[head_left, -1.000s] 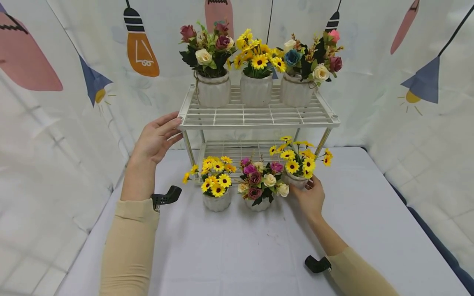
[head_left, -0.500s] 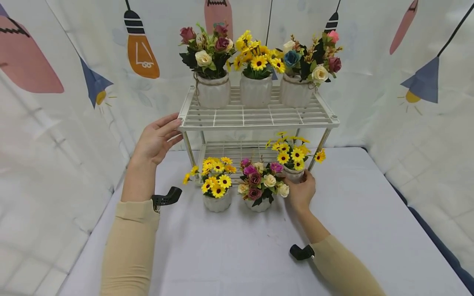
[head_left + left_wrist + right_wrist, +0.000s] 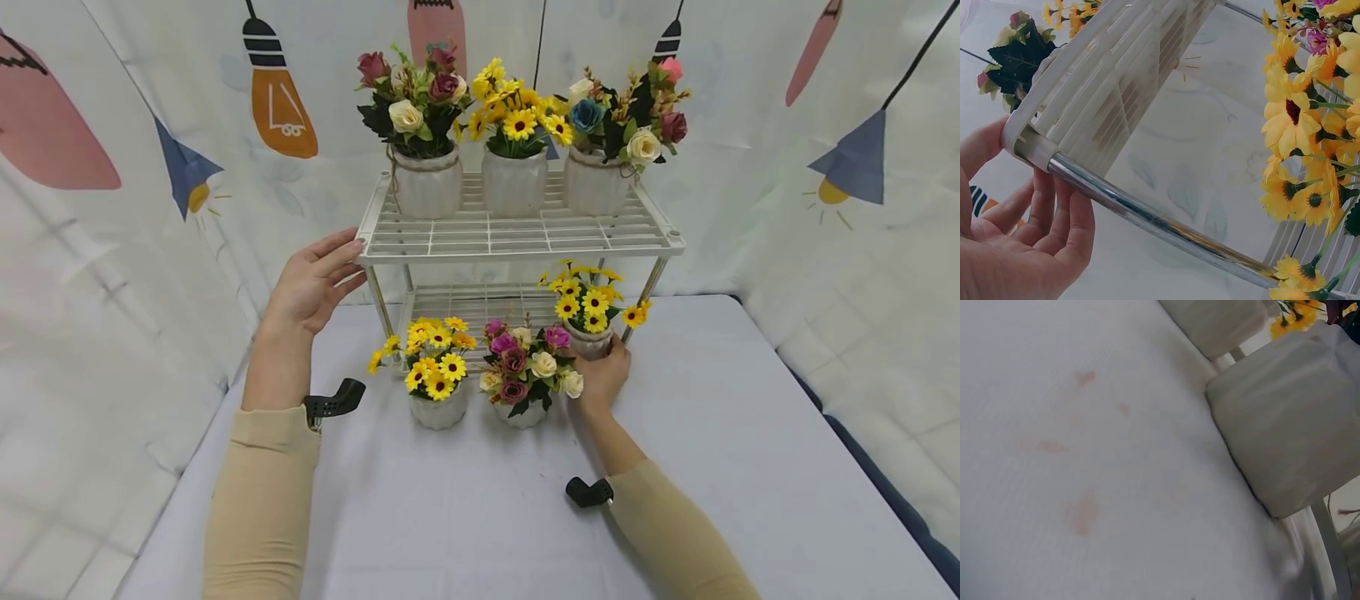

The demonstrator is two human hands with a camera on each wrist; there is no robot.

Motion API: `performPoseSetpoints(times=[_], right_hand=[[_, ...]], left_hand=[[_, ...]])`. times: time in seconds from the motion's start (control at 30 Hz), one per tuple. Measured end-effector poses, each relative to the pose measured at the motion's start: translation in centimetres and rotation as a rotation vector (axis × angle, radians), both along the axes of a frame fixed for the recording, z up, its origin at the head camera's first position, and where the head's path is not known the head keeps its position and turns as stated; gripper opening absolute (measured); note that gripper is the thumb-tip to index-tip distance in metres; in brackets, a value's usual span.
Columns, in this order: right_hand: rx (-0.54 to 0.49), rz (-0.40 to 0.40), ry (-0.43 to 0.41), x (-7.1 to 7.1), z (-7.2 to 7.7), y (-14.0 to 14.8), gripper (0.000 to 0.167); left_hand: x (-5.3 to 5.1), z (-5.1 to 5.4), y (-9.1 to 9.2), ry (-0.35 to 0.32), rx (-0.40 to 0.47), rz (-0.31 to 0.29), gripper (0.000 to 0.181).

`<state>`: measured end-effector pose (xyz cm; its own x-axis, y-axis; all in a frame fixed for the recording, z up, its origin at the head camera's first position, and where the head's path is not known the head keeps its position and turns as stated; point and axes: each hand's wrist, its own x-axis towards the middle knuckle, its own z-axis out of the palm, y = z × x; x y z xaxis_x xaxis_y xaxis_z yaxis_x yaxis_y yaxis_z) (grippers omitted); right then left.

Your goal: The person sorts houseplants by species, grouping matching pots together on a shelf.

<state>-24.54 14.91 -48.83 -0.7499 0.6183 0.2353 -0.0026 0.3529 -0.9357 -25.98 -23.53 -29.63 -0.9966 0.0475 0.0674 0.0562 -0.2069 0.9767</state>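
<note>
In the head view, my left hand (image 3: pixel 311 279) holds the front left corner of a white two-tier wire rack (image 3: pixel 517 250). The left wrist view shows its fingers on both sides of that corner, beside the metal post (image 3: pixel 1147 215). My right hand (image 3: pixel 606 375) grips a small pale pot of yellow daisy-like flowers (image 3: pixel 588 340) at the lower shelf's right end; whether the pot's base touches the shelf is hidden. On the table before the rack stand another pot of yellow flowers (image 3: pixel 437 410) and a pot of purple and cream roses (image 3: pixel 522 415).
Three larger flower pots, left (image 3: pixel 427 185), middle (image 3: pixel 513 182) and right (image 3: pixel 596 183), stand on the top shelf. The table has a white cloth (image 3: pixel 465 517). A patterned curtain (image 3: pixel 330 50) hangs behind. In the right wrist view, a pale pot (image 3: pixel 1291 419) is close by.
My right hand has carried the yellow flower pot left and slightly back, in under the top shelf's right end. My left hand stays at the rack's corner.
</note>
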Motion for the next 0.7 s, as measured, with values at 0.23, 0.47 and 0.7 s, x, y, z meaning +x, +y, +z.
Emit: performPoseSetpoints(times=[0.23, 0.47, 0.7], right_hand=[[-0.025, -0.002, 0.027, 0.3, -0.3, -0.4, 0.073], [-0.066, 0.046, 0.051, 2.5, -0.6, -0.5, 0.071], [-0.024, 0.171, 0.126, 4.8, -0.5, -0.4, 0.063]], left_hand=[[0.1, 0.0, -0.2, -0.008, 0.01, -0.008, 0.067], [0.2, -0.2, 0.0, -0.012, 0.005, -0.008, 0.067], [0.1, -0.1, 0.1, -0.002, 0.003, -0.01, 0.066]])
